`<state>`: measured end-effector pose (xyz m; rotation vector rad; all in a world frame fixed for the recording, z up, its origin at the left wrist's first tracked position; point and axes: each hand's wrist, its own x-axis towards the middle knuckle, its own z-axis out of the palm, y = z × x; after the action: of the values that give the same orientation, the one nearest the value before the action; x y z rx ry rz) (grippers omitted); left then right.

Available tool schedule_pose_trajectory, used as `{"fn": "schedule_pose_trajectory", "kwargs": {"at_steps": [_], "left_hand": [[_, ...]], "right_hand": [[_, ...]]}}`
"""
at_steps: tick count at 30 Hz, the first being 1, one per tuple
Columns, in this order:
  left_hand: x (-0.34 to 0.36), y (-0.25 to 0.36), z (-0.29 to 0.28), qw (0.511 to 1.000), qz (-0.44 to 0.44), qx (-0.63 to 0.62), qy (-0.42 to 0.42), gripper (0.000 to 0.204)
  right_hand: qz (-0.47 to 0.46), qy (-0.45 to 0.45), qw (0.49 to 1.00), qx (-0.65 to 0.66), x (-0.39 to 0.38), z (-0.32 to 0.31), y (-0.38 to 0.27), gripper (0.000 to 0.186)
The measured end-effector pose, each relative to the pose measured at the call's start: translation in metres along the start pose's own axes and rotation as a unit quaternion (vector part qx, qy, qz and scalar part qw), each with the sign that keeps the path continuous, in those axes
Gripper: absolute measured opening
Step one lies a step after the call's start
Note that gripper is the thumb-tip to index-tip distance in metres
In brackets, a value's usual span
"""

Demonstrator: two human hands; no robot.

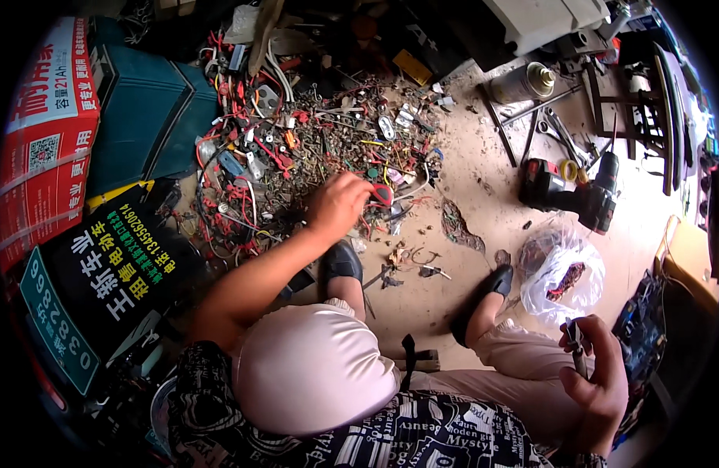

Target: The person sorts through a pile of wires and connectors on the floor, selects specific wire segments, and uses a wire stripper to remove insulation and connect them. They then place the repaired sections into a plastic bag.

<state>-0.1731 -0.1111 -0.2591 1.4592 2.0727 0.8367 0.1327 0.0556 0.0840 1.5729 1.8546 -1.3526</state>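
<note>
My left hand (337,207) reaches over the near edge of a wide heap of scrap parts (328,125). Its fingers are pinched on a small rounded piece, red with a dark middle (381,195); what kind of part it is I cannot make out. Around it lie loose wires, screws and bits of plastic. Above my right thigh, my right hand (601,370) is closed around a small pair of pliers (578,349), jaws upward; the handles are partly hidden by the fingers.
A white plastic bag (564,277) with reddish scraps stands beyond my right hand. Farther off lie a cordless drill (601,195), wrenches (564,140) and a spray can (523,83). A red box (51,132) and a dark teal case (145,113) stand at the left.
</note>
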Motion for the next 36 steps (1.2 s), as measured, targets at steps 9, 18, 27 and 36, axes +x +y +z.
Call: {"fn": "schedule_pose_trajectory", "kwargs": {"at_steps": [9,18,27,36], "left_hand": [[-0.001,0.028,0.057,0.985,0.116,0.120,-0.048,0.028],[0.018,0.027,0.067,0.991,0.104,0.076,-0.044,0.009],[0.030,0.077,0.023,0.744,-0.288,-0.584,-0.151,0.017],[0.015,0.147,-0.013,0.718,-0.262,-0.586,-0.269,0.013]], "right_hand": [[-0.069,-0.022,0.997,-0.019,0.001,0.001,0.004,0.056],[-0.074,-0.010,0.997,-0.029,-0.003,0.001,-0.002,0.051],[0.093,-0.043,0.980,0.173,0.001,-0.001,0.009,0.020],[-0.242,0.088,0.965,-0.041,0.094,0.002,0.050,0.016]]}}
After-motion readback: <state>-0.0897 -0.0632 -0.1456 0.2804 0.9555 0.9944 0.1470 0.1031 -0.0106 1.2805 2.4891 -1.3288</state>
